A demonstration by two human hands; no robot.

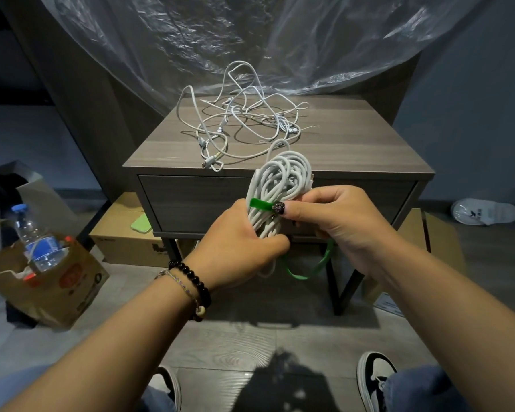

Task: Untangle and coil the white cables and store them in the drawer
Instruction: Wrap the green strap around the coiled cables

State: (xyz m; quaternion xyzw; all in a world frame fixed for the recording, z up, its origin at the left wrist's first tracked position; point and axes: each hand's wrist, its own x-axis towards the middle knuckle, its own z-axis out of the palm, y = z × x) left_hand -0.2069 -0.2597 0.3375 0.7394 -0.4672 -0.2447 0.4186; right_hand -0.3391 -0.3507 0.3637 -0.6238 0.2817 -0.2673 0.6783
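Tangled cables (238,120) on nightstand (354,144)

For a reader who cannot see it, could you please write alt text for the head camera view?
Two hands hold a coiled white cable before a closed drawer: the left hand grips it while the right hand pinches a green strap around it. More tangled white cables lie on the nightstand.
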